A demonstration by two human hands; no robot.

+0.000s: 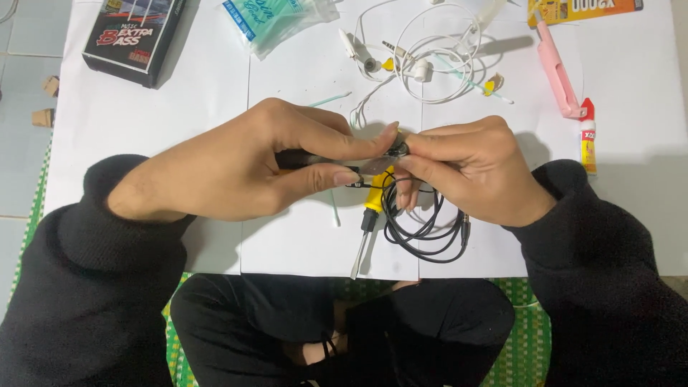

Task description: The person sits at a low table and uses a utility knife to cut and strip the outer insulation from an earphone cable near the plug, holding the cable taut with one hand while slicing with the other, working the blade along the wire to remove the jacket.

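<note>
the left hand (236, 161) is closed in a pinch around a dark slim tool (301, 159), thumb and forefinger pressed toward its tip; the right hand (466, 168) is closed too, its fingertips pinching a small dark earbud piece (398, 150) right where the tool's tip meets it; the two hands touch at that point, held just above the white paper sheets (301, 236) that cover the floor in front of the seated person; from the pinched piece a black cable (423, 233) hangs down and lies in a loose coil on the paper, below the right hand; a yellow-handled screwdriver (369, 211) lies just beside the coil, its blade pointing toward the person's crossed legs, its handle partly under the hands.

further off, near the top of the paper, a clear plastic bag (276, 21) lies on its side with pale green cotton swabs inside it, its mouth toward the middle; one loose swab (330, 99) rests just above the left hand; a black printed box (132, 39) sits at the upper left, closed, so i cannot tell what is in it; white wired earphones (423, 54) lie tangled at top centre; a pink utility knife (559, 72) lies at the upper right, and a small glue tube with a red cap (588, 136) just below it; an orange card packet (584, 8) shows at the top edge; a green chequered mat (534, 337) lies under the paper.
</note>
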